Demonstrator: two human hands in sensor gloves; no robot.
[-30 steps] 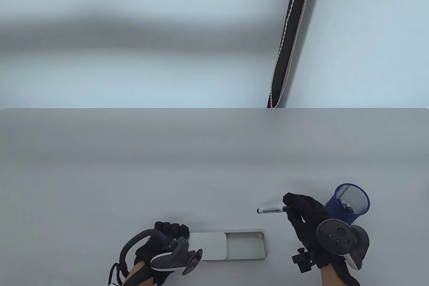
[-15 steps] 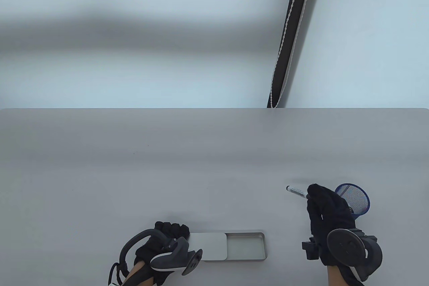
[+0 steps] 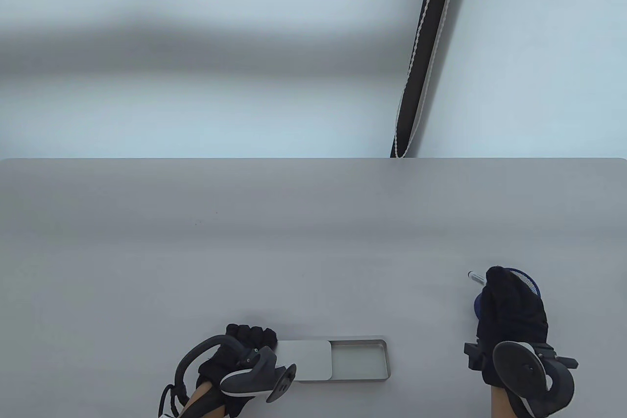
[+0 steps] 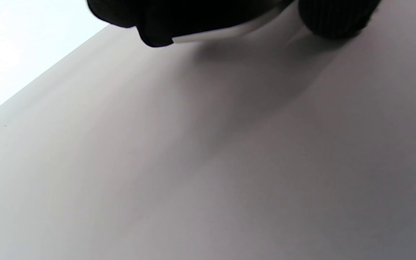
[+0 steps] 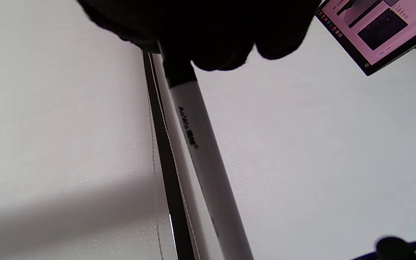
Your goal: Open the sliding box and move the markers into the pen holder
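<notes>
The silver sliding box (image 3: 360, 360) lies near the table's front edge. Its lid (image 3: 306, 359) is slid to the left and the uncovered tray shows no markers. My left hand (image 3: 252, 335) grips the box's left end; in the left wrist view its fingers (image 4: 150, 21) curl over a white edge of the box (image 4: 215, 34). My right hand (image 3: 512, 303) hovers over the blue mesh pen holder (image 3: 477, 309), hiding most of it. It pinches a white marker (image 3: 475, 277), whose barrel (image 5: 204, 155) hangs from the gloved fingers (image 5: 215, 39).
A black strap with white edging (image 3: 421, 55) hangs behind the table's far edge (image 3: 313, 159). A lit monitor (image 5: 374, 25) shows in the right wrist view's top right corner. Grey tabletop (image 3: 245, 251) spreads behind the box.
My right hand has carried the marker to the right and over the pen holder, covering it. The left hand and the box have stayed in place.
</notes>
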